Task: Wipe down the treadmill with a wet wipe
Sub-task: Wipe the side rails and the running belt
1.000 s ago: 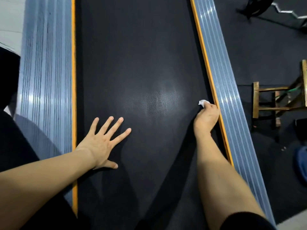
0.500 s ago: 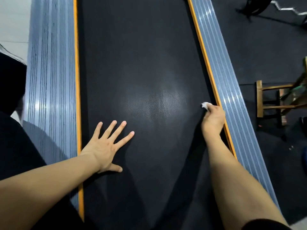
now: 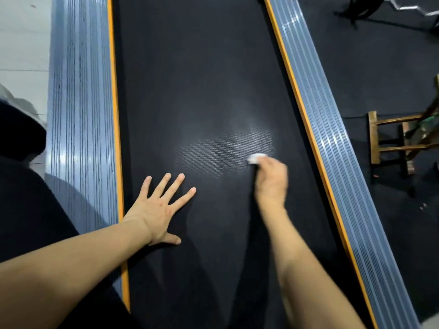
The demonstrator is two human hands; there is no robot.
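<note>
The black treadmill belt [image 3: 202,79] runs up the middle of the view between two ribbed grey side rails with orange edges, the left rail [image 3: 80,115] and the right rail [image 3: 332,143]. My left hand [image 3: 159,207] lies flat on the belt near the left rail, fingers spread. My right hand [image 3: 272,180] is blurred with motion and grips a small white wet wipe [image 3: 256,158], pressing it onto the belt right of the centre. Only the tip of the wipe shows past my fingers.
A wooden stool [image 3: 394,141] stands on the dark rubber floor [image 3: 380,67] to the right of the treadmill. Dark gym equipment [image 3: 361,8] sits at the top right. Pale floor [image 3: 21,43] lies left of the left rail.
My right hand has slid the wipe leftward from the belt's right edge by the orange strip towards the centre. My left hand stays planted on the belt.
</note>
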